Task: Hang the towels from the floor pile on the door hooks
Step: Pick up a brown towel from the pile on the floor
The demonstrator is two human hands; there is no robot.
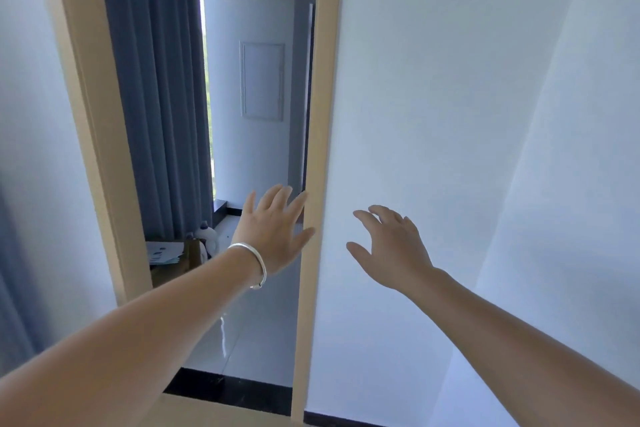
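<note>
reaching forward, both arms are extended at a doorway. left hand (273,229) is held at the door frame (313,184), fingers spread and straight, nothing gripped; contact cannot be told. right hand (388,246) is raised before the wall (433,97), fingers loosely curved, released. towels and hooks are out of view.

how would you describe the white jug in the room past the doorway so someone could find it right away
Look through the doorway framed in pale wood, down to where the blue curtain meets the floor. There, just left of the left hand, stands the white jug behind a brown cardboard box. It is the only white, rounded container there, topped with a blue cap.
</note>
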